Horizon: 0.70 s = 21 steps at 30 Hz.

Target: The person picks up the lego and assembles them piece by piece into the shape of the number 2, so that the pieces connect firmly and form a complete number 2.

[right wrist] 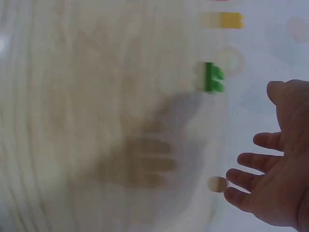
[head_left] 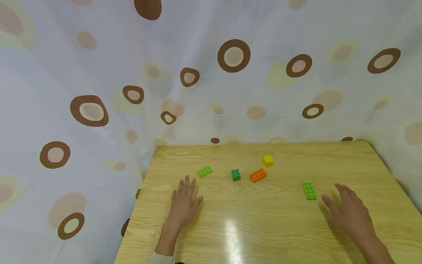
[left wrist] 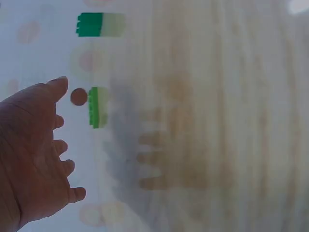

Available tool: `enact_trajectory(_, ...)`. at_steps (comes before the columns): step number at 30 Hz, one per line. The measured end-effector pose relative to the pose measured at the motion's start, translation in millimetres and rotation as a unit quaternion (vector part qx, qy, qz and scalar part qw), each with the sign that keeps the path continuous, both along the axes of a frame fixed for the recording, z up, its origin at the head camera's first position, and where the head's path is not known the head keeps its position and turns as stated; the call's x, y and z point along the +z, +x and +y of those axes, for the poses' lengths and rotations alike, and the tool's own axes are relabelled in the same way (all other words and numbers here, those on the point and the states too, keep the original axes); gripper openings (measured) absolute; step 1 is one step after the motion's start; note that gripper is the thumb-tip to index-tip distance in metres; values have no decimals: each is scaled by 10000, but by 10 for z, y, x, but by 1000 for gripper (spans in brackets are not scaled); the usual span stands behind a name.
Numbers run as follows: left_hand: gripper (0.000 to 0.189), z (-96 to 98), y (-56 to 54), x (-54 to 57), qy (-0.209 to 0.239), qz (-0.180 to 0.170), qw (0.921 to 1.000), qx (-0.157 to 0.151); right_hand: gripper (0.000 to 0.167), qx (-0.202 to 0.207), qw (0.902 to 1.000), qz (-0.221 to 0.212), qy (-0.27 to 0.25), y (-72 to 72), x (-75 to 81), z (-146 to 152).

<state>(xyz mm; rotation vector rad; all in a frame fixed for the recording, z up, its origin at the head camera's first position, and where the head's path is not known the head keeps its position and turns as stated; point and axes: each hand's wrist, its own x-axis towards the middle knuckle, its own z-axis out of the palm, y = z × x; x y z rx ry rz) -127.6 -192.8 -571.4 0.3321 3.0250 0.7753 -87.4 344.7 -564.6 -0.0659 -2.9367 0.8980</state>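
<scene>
My left hand point(head_left: 183, 206) is spread over the left part of the wooden table, palm down, holding nothing. Just beyond its fingertips lies a light green building brick point(head_left: 204, 171), flat and studded. On the right, my right hand point(head_left: 351, 214) hovers above its shadow, thumb apart from the fingers, with nothing in it. A second light green brick point(head_left: 309, 191) lies left of that thumb, apart from it. Between the hands, farther back, sit a dark green brick point(head_left: 235, 175), an orange brick point(head_left: 258, 175) and a yellow brick point(head_left: 268, 160). Both wrist views show extended fingers away from the bricks.
The wooden table point(head_left: 263, 227) has a back edge that meets a pale curtain point(head_left: 197, 121) with brown ring patterns. The curtain also hangs along the left and right sides. A bright light reflection shows on the table's front middle.
</scene>
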Motion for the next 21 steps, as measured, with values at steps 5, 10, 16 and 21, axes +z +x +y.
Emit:
enact_trajectory(5,73,70,74,-350,-3,-222,9993,-302,70,-9,10000,-22,-34,-114,-260,-158)
enact_trajectory(10,75,52,59,-573,-198,-247,9991,-293,63,-289,9985,432,191,-253,-405,-311)
enact_trajectory(16,78,53,35,-601,-362,-374,9980,-355,56,-629,9958,615,255,-314,-493,-366)
enact_trajectory(21,77,58,48,-602,-440,-440,9976,-317,45,-243,9961,834,138,-315,-533,-422)
